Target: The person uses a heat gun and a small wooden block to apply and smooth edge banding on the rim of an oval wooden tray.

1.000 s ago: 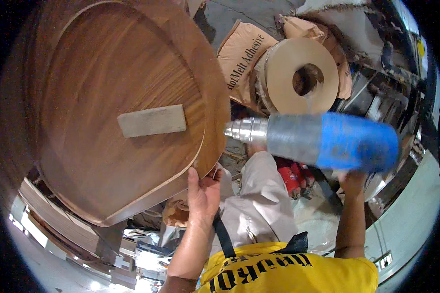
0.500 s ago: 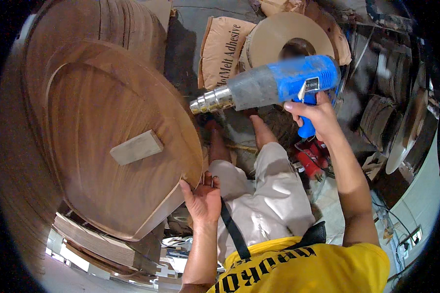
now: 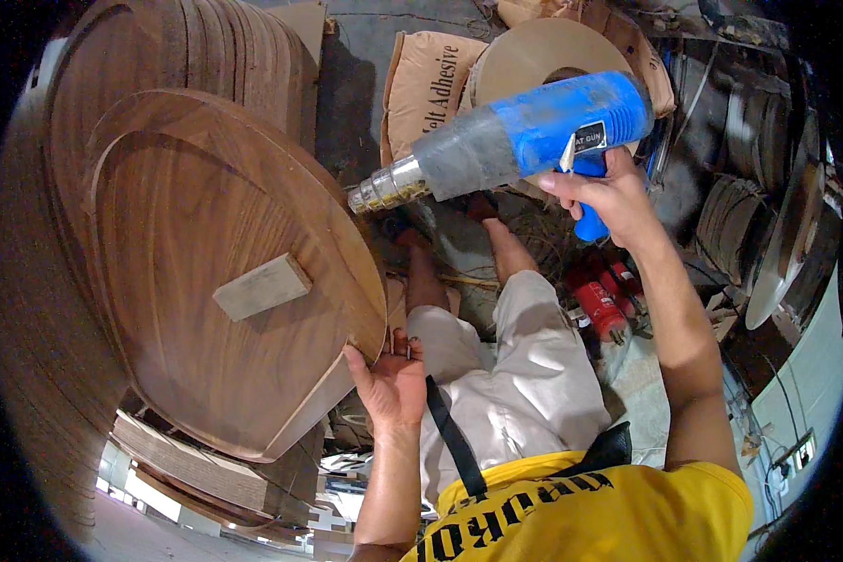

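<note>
A brown wood-grain panel (image 3: 206, 365) with a rounded outline leans at the left, a wood-grain edge strip (image 3: 358, 258) running along its rim. My left hand (image 3: 395, 379) is closed on the strip at the panel's near right corner, thumb in front, other fingers partly hidden behind. In my right hand (image 3: 609, 199) is a blue and grey heat gun (image 3: 525, 136), fingers wrapped round its handle. Its stepped metal nozzle (image 3: 389, 184) points left, close to the strip on the panel's right side; whether it touches cannot be told. A small pale wood block (image 3: 262, 288) rests on the panel's face.
Large stacks of brown boards (image 3: 239, 66) stand behind and below the panel. A roll of tan strip (image 3: 506, 70) and a brown paper sack (image 3: 426, 89) lie at the far side. Red cylinders (image 3: 598, 304) stand on the floor to the right, with further board stacks (image 3: 729, 225) beyond.
The heat gun has moved slightly left, its rear end raised in the picture, bringing the nozzle nearer the strip. My left hand keeps its hold at the corner.
</note>
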{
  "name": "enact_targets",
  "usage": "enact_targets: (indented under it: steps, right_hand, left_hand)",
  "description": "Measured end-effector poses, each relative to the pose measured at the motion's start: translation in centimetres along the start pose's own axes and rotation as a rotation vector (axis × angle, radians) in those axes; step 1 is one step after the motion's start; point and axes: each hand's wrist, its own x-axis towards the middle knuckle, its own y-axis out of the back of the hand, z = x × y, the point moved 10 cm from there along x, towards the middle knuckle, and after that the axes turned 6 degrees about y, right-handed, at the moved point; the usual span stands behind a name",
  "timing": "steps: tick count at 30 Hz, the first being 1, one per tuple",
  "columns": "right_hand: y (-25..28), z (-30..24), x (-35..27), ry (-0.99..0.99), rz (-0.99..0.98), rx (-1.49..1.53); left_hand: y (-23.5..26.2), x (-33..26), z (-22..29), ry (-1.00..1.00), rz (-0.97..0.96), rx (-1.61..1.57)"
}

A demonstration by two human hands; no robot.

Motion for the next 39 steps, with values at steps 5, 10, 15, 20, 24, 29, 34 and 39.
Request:
enact_targets:
  steps: [5, 10, 15, 20, 24, 29, 34, 39]
  right_hand:
    - [-0.2, -0.2, 0.4, 0.015, -0.013, -0.001]
    - [-0.1, -0.3, 0.4, 0.032, 0.019, 0.000]
    - [0.2, 0.8, 0.1, -0.012, -0.008, -0.037]
    - [0.6, 1.7, -1.0, -0.086, 0.004, -0.054]
    - [0.8, 2.0, -2.2, -0.053, 0.028, 0.012]
    - [0.9, 4.1, -4.2, -0.154, 0.008, -0.007]
    - [0.7, 5.1, -6.3, -0.177, 0.036, -0.008]
    - [0.7, 7.0, -8.4, -0.250, 0.058, 0.048]
  left_hand:
    - [0.1, 0.1, 0.0, -0.005, -0.026, 0.011]
    - [0.2, 0.1, -0.1, 0.009, -0.006, 0.014]
    - [0.1, 0.0, -0.1, 0.004, 0.002, 0.028]
    - [0.1, 0.0, -0.1, 0.003, 0.003, 0.038]
    - [-0.3, -0.3, -0.2, -0.003, 0.009, 0.034]
    - [0.5, 0.0, -0.3, 0.019, 0.015, 0.023]
    - [0.7, 0.1, -0.3, 0.014, 0.024, 0.019]
    - [0.2, -0.2, -0.3, -0.005, 0.038, 0.037]
